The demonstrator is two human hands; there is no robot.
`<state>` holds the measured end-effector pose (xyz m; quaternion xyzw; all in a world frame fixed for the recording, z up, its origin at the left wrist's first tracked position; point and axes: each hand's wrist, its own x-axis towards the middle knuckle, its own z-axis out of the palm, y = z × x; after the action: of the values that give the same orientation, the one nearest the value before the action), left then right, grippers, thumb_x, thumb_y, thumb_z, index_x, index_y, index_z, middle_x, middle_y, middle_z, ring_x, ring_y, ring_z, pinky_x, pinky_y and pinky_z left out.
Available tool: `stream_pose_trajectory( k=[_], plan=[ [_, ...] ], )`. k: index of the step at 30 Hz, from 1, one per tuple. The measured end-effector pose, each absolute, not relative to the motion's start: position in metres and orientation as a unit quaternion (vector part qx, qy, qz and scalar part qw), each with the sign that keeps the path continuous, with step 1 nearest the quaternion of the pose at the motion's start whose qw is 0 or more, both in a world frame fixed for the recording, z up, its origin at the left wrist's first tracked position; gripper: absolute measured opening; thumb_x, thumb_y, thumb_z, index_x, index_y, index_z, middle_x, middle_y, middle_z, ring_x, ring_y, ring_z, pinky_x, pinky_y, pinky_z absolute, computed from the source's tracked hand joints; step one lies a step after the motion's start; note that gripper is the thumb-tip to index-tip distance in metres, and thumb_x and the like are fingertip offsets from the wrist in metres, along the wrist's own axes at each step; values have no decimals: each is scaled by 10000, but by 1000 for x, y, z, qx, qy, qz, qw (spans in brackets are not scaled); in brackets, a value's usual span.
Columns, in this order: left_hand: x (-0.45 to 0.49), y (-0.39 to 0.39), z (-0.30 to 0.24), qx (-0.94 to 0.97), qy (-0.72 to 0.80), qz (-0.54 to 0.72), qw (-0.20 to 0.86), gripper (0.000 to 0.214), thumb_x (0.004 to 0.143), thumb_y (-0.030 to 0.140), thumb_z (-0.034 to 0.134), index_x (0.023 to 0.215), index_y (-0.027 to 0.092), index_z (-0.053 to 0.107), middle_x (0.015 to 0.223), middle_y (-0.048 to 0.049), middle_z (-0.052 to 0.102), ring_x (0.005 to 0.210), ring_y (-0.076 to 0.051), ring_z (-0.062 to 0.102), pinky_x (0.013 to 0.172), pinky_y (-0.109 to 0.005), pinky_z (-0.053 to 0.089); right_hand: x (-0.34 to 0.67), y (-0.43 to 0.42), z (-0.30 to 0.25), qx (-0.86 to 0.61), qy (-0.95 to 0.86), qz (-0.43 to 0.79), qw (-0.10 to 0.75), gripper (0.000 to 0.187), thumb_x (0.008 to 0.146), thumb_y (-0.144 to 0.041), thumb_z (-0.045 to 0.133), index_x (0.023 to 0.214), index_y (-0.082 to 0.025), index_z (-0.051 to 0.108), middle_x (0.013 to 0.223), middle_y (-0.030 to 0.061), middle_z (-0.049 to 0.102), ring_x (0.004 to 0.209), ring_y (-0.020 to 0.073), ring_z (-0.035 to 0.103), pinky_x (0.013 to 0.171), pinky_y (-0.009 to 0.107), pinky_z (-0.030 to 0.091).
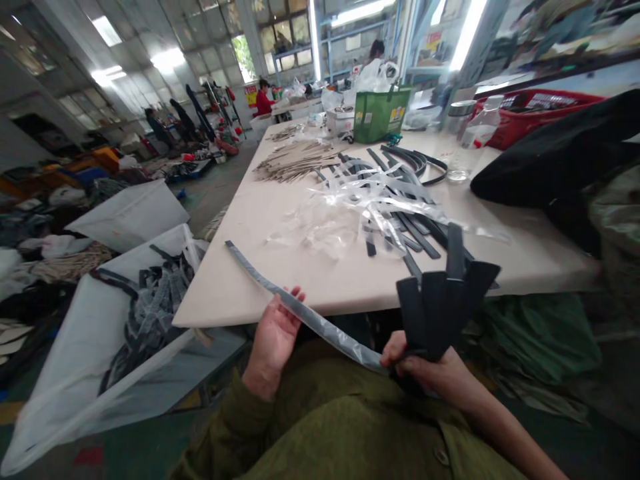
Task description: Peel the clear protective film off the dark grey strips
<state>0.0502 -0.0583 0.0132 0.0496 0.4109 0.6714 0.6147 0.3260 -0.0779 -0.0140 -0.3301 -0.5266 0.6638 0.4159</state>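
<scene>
A long dark strap [325, 328] in a clear plastic sleeve runs across in front of me, its far end over the table's near left part. My left hand [277, 333], palm up, holds it loosely partway along, the strap lying between thumb and fingers. Bunched in my right hand [425, 367] are several flat black straps [434, 300], their wide ends fanned upward. The sleeved strap's near end meets the fingers of that same hand. More black straps [420, 243] and crumpled clear plastic sleeves [370, 193] lie in a pile on the table beyond my hands.
The pale table [240, 280] holds a stack of beige strips [295, 160], a green bag [380, 113], a water bottle [483, 127] and a red basket [545, 107]. A black cloth item [550, 157] lies right. A white bin [65, 373] of sleeved straps stands left. People work farther back.
</scene>
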Motion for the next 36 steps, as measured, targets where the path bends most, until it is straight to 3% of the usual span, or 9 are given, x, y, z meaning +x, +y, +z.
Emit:
stream_pose_trajectory(
  k=[3,6,9,13,19,26,30,33,36],
  plan=[
    [9,-26,31,42,423,750,506,248,993,251,423,967,129,638,917,-84,738,833,-143,714,743,-240,568,347,-89,-15,-284,-493,693,443,325,772,-509,781,815,-190,737,717,66,694,577,153,573,475,224,423],
    [-9,-8,43,64,429,775,459,223,978,251,464,1016,150,658,818,-35,728,658,-99,679,624,-196,540,355,-97,-19,-270,-473,708,450,304,798,-497,766,814,-198,717,695,60,686,550,138,564,405,184,341],
    [9,-8,40,158,450,732,486,250,889,281,617,1120,200,668,751,-1,717,541,-85,633,531,-177,503,353,-95,-25,-291,-460,695,470,324,809,-511,744,820,-189,710,752,68,698,513,123,539,380,185,318],
    [62,-25,21,259,456,646,554,477,759,370,761,1196,212,652,749,-15,728,570,-115,662,568,-205,538,348,-82,-21,-355,-437,627,538,294,811,-480,738,850,-189,716,1000,80,704,452,62,465,407,211,384],
    [103,-32,7,245,451,620,593,451,737,378,782,1144,217,671,796,-18,745,641,-124,690,643,-228,563,364,-76,-9,-367,-397,559,629,245,857,-436,694,863,-195,735,877,25,695,352,0,290,436,232,441],
    [64,-30,22,172,436,766,439,186,896,241,602,1063,272,678,939,42,751,933,-106,699,828,-210,552,414,-93,-20,-418,-330,419,735,72,814,-303,750,867,-268,717,1009,7,720,356,-2,298,474,241,466],
    [35,-35,9,49,481,735,476,269,1000,193,395,963,224,660,861,50,754,822,-78,715,747,-168,565,418,-100,-35,-462,-360,404,703,119,771,-324,782,823,-236,721,764,-25,670,361,21,327,423,242,394],
    [22,-38,0,-13,471,706,529,361,1030,194,263,1062,188,622,776,19,747,715,-91,717,657,-162,573,406,-105,-43,-484,-365,439,663,162,789,-362,771,849,-223,714,508,-72,523,355,65,352,421,258,371],
    [10,-37,2,-27,448,710,543,352,1036,222,249,1156,170,577,759,0,741,694,-104,716,632,-166,578,393,-107,-42,-458,-351,469,668,191,780,-398,776,858,-245,692,567,-56,604,347,67,352,454,286,422]
  ],
)
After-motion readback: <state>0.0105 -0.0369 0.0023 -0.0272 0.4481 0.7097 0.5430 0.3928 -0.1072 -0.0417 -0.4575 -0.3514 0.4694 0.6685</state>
